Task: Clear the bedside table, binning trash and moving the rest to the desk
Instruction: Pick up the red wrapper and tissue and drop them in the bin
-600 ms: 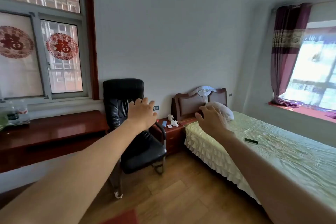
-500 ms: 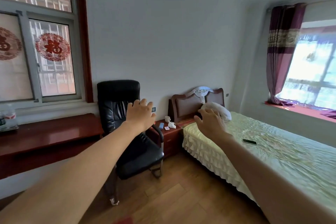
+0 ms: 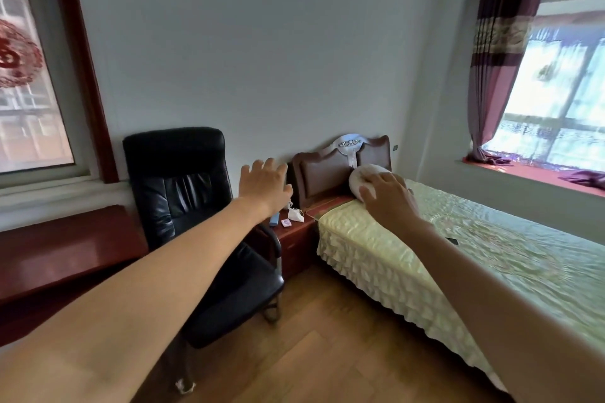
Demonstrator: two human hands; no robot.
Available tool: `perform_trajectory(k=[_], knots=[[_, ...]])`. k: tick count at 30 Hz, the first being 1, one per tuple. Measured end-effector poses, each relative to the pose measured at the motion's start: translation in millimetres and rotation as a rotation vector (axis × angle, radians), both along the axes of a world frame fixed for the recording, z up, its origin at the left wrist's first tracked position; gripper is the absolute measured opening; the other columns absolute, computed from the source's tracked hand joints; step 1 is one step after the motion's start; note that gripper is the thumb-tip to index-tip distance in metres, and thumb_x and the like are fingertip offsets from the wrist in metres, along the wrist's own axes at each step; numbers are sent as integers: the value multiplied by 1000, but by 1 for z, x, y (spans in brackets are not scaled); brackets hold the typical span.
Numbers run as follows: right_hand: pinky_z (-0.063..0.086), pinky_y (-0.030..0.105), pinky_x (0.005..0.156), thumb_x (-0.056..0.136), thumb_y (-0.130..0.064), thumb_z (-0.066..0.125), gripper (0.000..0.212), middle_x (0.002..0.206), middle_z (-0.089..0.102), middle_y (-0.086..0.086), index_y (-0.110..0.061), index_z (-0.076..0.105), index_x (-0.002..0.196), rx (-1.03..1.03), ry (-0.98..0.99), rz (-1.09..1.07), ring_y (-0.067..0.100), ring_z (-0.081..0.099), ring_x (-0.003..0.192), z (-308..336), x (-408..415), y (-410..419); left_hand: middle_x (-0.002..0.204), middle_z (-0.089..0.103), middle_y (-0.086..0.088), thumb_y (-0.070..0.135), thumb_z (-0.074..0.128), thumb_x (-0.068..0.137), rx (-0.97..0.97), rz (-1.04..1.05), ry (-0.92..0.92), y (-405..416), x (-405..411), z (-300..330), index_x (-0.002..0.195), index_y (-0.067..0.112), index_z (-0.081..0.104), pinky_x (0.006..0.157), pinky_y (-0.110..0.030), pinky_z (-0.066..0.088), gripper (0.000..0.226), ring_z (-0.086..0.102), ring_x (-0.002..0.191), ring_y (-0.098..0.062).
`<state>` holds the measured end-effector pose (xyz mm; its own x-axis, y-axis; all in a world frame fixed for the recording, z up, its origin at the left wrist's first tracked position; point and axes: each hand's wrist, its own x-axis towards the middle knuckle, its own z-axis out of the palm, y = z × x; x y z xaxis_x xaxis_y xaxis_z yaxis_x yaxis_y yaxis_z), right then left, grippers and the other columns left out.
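A red-brown bedside table (image 3: 296,239) stands far off between a black office chair and the bed. On it lie a crumpled white piece (image 3: 296,214), a small pink packet (image 3: 286,223) and a blue object (image 3: 274,218); a white cup is mostly hidden behind my left hand. My left hand (image 3: 263,183) is stretched out in the air in front of the table, fingers apart, holding nothing. My right hand (image 3: 389,198) is also raised with spread fingers, empty, in front of the white pillow (image 3: 360,175). The red-brown desk (image 3: 65,249) runs along the left wall under the window.
The black office chair (image 3: 183,193) stands between desk and bedside table, close to both. A bed with a pale yellow cover (image 3: 458,255) fills the right side, a dark phone (image 3: 452,241) lying on it. Wooden floor (image 3: 327,337) stretches ahead between chair and bed.
The view has turned right and moved closer to the bedside table and bed. Both hands stay raised and empty; the right hand now overlaps the pillow.
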<state>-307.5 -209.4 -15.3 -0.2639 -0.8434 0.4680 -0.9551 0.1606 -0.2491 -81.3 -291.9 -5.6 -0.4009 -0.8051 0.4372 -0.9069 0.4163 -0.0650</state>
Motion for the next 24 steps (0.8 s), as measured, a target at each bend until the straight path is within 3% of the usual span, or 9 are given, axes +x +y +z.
perform_trajectory(k=[9, 20, 24], knots=[[33, 46, 102, 96, -39, 40, 44, 141, 45, 10, -18, 48, 133, 83, -11, 8, 30, 35, 132, -34, -44, -104, 139, 44, -9, 38, 40, 92, 70, 15, -3, -109, -42, -43, 134, 15, 43, 97, -44, 35, 48, 42, 124, -32], [29, 45, 105, 97, -38, 38, 46, 148, 38, 9, -18, 44, 138, 108, 12, 53, 27, 28, 138, -34, -166, -259, 139, 44, -12, 37, 41, 92, 82, 46, 31, -258, -160, -50, 133, 13, 43, 98, -45, 35, 48, 42, 125, -32], [33, 46, 102, 96, -39, 41, 42, 140, 46, 8, -17, 50, 132, 109, -5, 91, 30, 35, 133, -48, -200, -311, 137, 46, -12, 37, 41, 91, 103, 65, 17, -302, -193, -68, 132, 13, 44, 96, -44, 37, 48, 44, 122, -33]])
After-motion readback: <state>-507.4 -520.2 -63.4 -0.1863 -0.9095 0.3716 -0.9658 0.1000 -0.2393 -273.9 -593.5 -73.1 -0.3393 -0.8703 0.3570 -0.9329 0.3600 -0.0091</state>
